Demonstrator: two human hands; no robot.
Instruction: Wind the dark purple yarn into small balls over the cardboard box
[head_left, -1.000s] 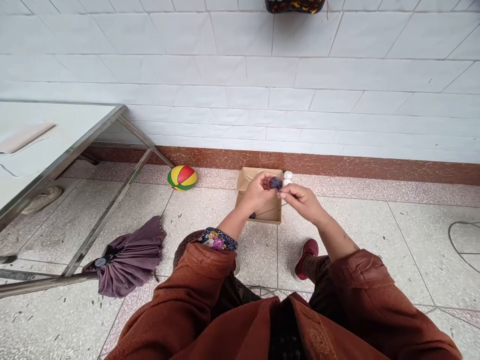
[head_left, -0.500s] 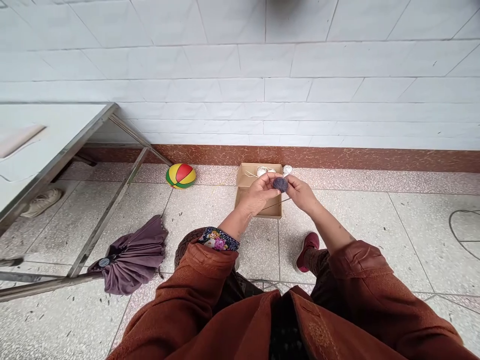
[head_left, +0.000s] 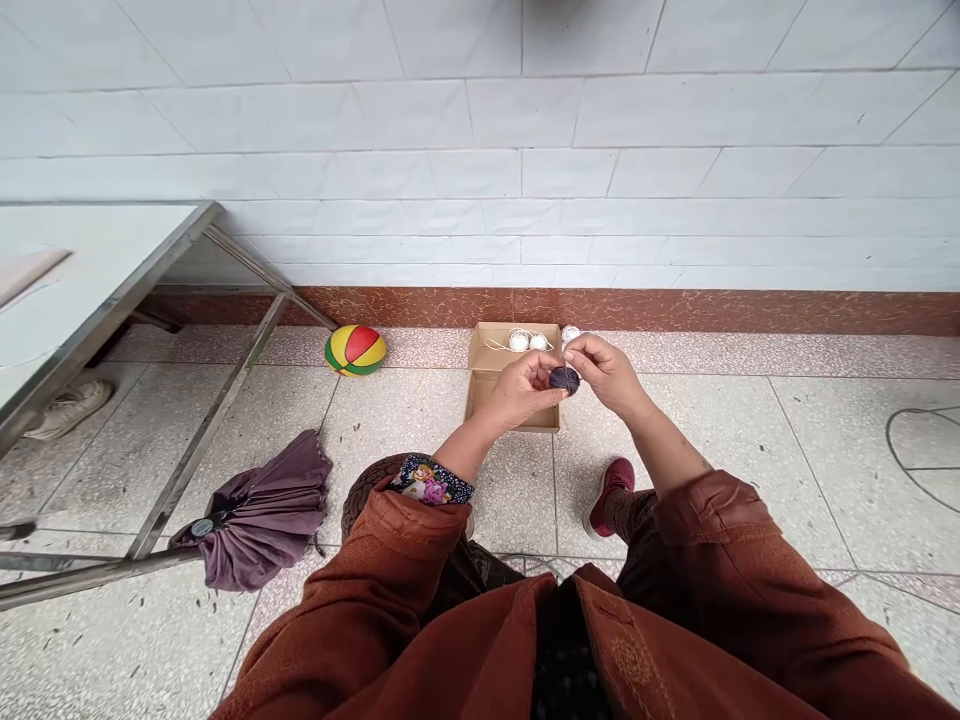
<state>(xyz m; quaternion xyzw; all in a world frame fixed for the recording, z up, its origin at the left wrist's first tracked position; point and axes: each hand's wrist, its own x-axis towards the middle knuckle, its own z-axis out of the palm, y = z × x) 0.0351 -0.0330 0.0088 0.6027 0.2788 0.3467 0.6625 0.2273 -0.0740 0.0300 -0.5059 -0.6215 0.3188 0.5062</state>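
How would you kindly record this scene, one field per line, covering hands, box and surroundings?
Left hand: holds a dark yarn ball
Right hand: at that ball's upper edge, seemingly pinching a strand
Open cardboard box: on the floor, partly hidden by the left hand
White balls: two in the box's far half, one beside it
Multicoloured ball: left of the box
Purple umbrella: near the metal table frame

Bright, even, diffuse light; pale wall [head_left: 315, 120] slightly washed out, soft dark shadow at top edge. Floor [head_left: 697, 460] shadows faint. Wide-angle stretch toward corners, tabletop [head_left: 112, 230] included. Hands [head_left: 611, 378] fairly sharp, dark yarn ball [head_left: 564, 381] detail soft.
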